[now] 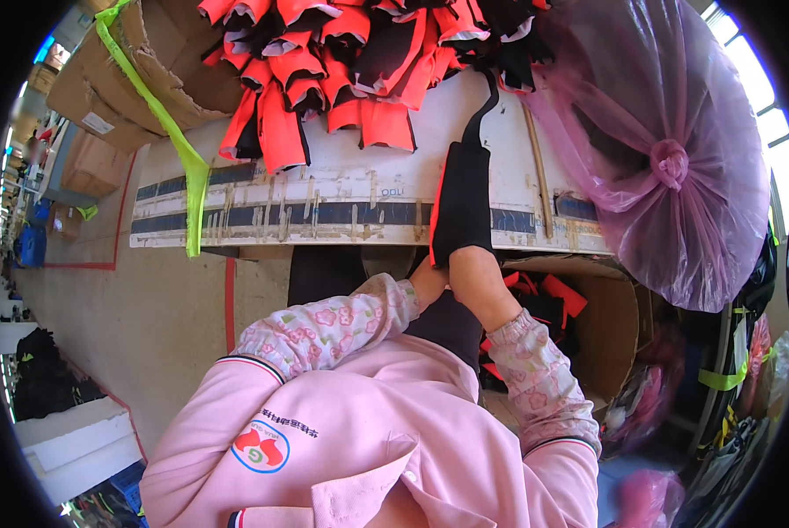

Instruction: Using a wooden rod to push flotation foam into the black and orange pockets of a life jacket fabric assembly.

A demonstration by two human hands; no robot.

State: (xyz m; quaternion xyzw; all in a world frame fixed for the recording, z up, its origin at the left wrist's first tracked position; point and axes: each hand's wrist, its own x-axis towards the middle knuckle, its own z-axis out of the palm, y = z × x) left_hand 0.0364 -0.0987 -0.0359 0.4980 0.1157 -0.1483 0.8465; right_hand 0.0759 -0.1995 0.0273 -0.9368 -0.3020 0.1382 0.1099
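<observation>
A long black fabric piece [465,198] with a coral-red edge and a narrow black strap lies over the front edge of the white work table. Its lower end meets both my hands. My right hand [472,262] is bent at the wrist and closed on this end, its fingertips hidden by the cloth. Close beside it, my left hand [429,280] reaches under the same end; its fingers are out of sight behind the fabric and the right hand. Farther back on the table is a heap of similar coral-red and black fabric pieces [324,66].
The white table [350,189] has a worn, taped front edge. A neon-yellow strip [192,167] hangs over its left side near a torn cardboard box [135,88]. At right bulges a knotted pink plastic bag [702,194]. Below the table, an open carton [601,321] contains fabric pieces.
</observation>
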